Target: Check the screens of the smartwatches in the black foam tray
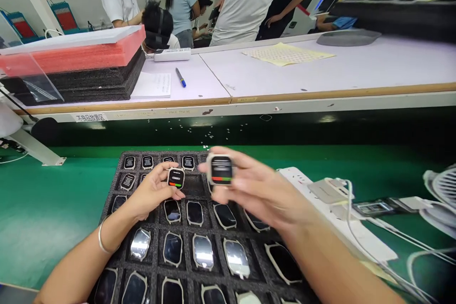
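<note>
My left hand (153,188) pinches a smartwatch (176,178) by its edges; its lit screen shows text above a red and green bar. In my right hand (249,180), slightly blurred, is a second smartwatch (221,169) with a similar lit screen. Both are held above a dark foam tray (194,185) divided into compartments. Rows of strapless smartwatches lie in it; several in the back rows have lit text, while nearer ones, like this watch case (173,249), have dark or reflective screens. My forearms and hands hide some compartments.
Right of the tray lies a white power strip (297,175) with chargers and cables, beside a white fan (443,187). A raised shelf (221,76) behind bears foam sheets (71,64), a pen (180,77) and yellow paper (285,53). Several people are beyond it. A lamp base (42,149) stands left.
</note>
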Available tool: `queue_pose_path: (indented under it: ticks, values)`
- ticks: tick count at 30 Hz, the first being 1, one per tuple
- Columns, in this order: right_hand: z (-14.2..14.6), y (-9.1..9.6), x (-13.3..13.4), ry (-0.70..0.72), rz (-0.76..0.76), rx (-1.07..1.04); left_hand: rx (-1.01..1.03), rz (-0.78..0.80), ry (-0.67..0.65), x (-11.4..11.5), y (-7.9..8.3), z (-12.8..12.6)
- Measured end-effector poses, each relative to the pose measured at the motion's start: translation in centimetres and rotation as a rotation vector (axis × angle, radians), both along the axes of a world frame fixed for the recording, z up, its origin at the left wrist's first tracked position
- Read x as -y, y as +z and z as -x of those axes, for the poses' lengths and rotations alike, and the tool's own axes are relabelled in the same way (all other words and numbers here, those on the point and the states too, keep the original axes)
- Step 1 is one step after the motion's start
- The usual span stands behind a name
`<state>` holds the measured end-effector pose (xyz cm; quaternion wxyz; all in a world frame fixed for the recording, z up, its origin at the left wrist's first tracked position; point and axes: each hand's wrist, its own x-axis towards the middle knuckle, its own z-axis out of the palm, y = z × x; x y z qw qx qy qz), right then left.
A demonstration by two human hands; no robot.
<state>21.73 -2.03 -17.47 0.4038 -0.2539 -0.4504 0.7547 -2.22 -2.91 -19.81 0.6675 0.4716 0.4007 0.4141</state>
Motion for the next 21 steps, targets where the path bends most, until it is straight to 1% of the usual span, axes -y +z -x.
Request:
queue_pose_path:
  ticks: [2,4,6,9,14,21]
  values:
    - [1.6,-0.9,-0.6,0.035,0.087,-0.03,0.011,-0.01,0.046,-0.2,-0.1,0.0]
    - [2.8,-2.1,-0.9,0.042,0.169,-0.043,0.008,-0.021,0.07,-0.3,-0.2,0.0]
    - [3.4,-3.0,-1.1,0.035,0.189,-0.043,-0.006,-0.03,0.081,-0.4,-0.2,0.0]
    - [3.4,-3.7,-1.1,0.028,0.157,-0.034,-0.024,-0.045,0.088,-0.5,-0.2,0.1]
    - [3.2,-3.8,-1.1,-0.023,0.076,0.017,-0.031,-0.06,0.083,-0.6,-0.2,0.1]
    - [3.3,-4.1,-1.1,-0.029,0.037,0.053,-0.039,-0.072,0.093,-0.7,-0.2,0.0]
